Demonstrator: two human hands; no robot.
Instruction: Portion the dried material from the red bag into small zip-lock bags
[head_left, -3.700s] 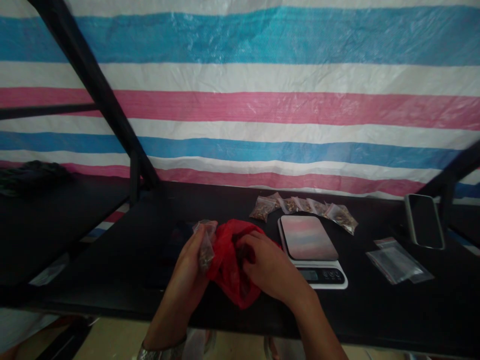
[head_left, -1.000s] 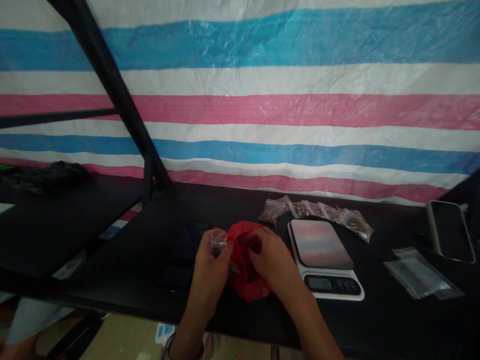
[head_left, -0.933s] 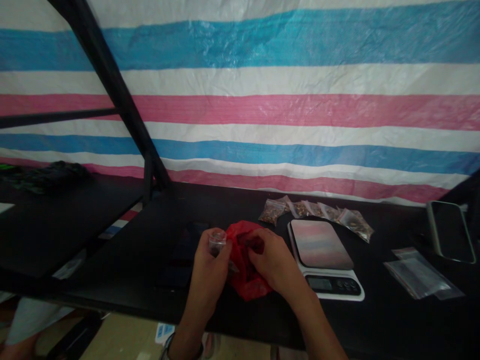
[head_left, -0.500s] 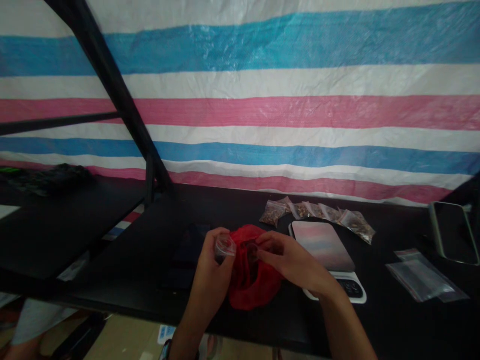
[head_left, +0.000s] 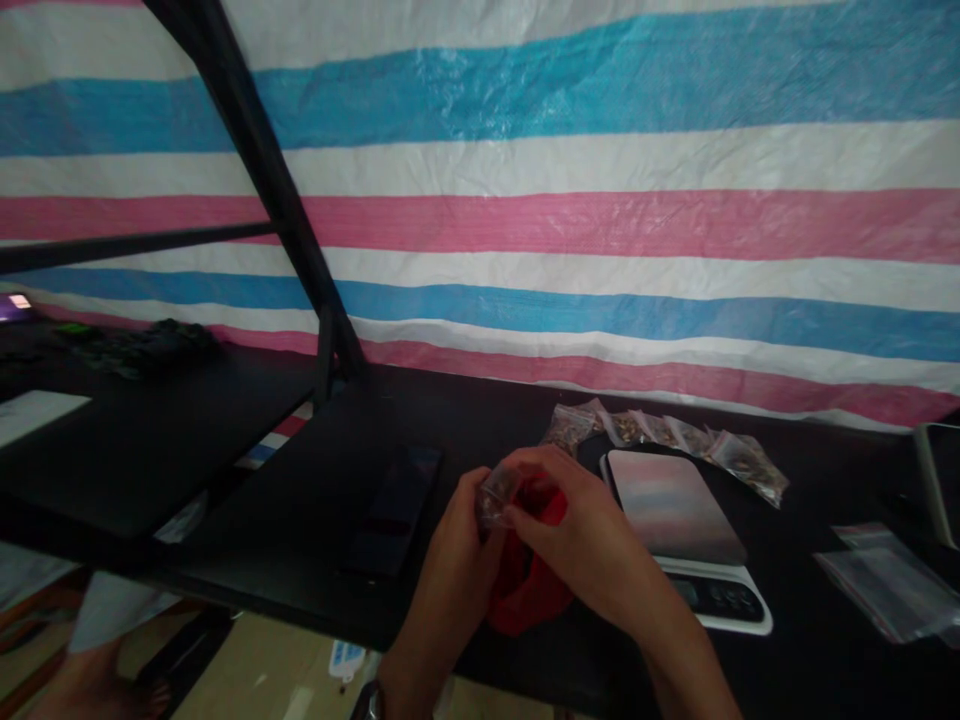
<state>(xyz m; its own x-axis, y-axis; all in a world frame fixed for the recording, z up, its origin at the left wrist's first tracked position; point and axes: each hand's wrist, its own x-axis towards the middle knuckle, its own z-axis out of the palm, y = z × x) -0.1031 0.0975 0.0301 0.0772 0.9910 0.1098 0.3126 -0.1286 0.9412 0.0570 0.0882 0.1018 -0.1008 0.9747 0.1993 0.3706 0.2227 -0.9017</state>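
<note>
My left hand (head_left: 454, 560) is closed around a small clear zip bag (head_left: 493, 497), holding its mouth upward. Fingertips of my right hand (head_left: 592, 525) are pinched together at the bag's mouth; what they hold, if anything, is too small to make out. Beneath and between both hands lies an open red cloth-like pouch (head_left: 529, 600), partly covered by my right hand. Right of the hands is a digital scale (head_left: 675, 505) with a shiny metal plate and a white body. Behind it, several small zip bags filled with brownish bits (head_left: 694, 437) lie in a row.
Flat clear zip bags (head_left: 892, 580) lie at the right, near a phone-like device (head_left: 943, 475). A dark phone (head_left: 396, 510) rests left of my hands on the black table (head_left: 300, 540). A black metal post (head_left: 277, 190) rises at the left before the striped sheet (head_left: 600, 225).
My right hand has moved left from the red pouch to the mouth of the clear bag in my left hand. The view has shifted slightly left.
</note>
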